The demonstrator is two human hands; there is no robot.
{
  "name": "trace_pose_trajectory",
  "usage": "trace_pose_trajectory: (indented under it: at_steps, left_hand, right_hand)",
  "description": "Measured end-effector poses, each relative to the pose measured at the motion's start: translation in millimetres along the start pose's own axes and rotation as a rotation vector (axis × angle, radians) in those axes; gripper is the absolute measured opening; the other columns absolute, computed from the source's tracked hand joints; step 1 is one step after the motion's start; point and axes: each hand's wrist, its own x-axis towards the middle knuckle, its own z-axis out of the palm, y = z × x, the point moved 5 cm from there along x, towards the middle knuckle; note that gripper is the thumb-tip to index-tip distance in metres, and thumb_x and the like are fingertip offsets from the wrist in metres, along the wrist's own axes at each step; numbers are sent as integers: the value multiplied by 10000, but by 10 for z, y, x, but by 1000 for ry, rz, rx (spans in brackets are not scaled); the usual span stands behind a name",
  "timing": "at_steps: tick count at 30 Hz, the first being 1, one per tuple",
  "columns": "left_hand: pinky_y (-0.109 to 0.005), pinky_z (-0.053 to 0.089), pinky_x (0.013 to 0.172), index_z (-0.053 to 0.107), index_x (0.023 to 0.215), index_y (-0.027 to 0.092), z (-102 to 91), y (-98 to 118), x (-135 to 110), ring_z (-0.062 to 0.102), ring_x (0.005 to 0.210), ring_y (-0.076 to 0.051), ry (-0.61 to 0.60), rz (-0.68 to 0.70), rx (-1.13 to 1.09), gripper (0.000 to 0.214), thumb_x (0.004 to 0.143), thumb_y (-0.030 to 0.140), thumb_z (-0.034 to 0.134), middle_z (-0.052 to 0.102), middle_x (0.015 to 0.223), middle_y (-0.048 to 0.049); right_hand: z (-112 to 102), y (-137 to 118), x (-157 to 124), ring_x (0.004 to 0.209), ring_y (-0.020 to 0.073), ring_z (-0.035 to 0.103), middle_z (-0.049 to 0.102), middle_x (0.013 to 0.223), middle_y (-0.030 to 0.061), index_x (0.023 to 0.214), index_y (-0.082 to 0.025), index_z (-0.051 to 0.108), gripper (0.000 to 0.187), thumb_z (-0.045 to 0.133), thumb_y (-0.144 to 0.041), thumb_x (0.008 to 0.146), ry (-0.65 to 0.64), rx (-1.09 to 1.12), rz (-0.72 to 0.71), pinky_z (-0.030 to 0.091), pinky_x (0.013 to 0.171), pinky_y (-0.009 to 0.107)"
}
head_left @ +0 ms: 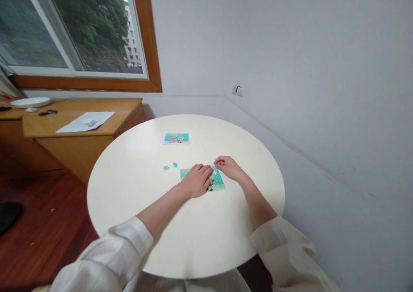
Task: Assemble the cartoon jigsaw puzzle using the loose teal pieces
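A jigsaw puzzle (219, 183) in teal and green with a yellow cartoon figure lies on the round white table. My left hand (196, 181) rests flat across its middle, fingers spread, hiding much of the picture. At the puzzle's upper right corner is my right hand (227, 166), its fingers curled and pinched together. What they hold, if anything, is hidden. A small white gap shows in the puzzle beside these fingertips. Two loose teal puzzle pieces (175, 165) lie to the left of the puzzle, apart from each other.
Farther back on the round table (129, 154) lies a picture card (176, 138) with pink and yellow cartoon figures. A wooden desk (129, 111) at the left bears a paper sheet (72, 124), a small white block (88, 122) and a white plate (31, 102). A wall stands behind.
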Motion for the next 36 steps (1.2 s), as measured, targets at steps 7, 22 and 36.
trace_pose_trajectory:
  at_steps: [7,22,36]
  left_hand:
    - [-414,274,984,446,1223,148,18,-2,3,398,1121,-244,-32,-14,31,428,881,343,278,456,1289,-103]
    - [-428,230,1052,394,1273,145,-194,-147,-22,306,1257,-225,127,-102,-148,450,900,335,229,376,1373,-98]
    - [-276,449,700,645,834,123,-607,-1430,-777,588,739,-173,308,-705,-207,297,790,265,388,664,831,-78]
  right_hand:
    - [14,50,19,545,86,474,532,582,-23,673,-144,569,80,543,-193,615,-11,59,12,386,546,214]
    - [11,54,18,560,95,491,553,603,-18,688,-153,569,134,585,-263,614,4,54,-25,398,566,227]
    - [4,43,-12,523,90,451,512,560,-27,661,-152,576,153,631,-265,572,-19,-16,-8,358,508,220]
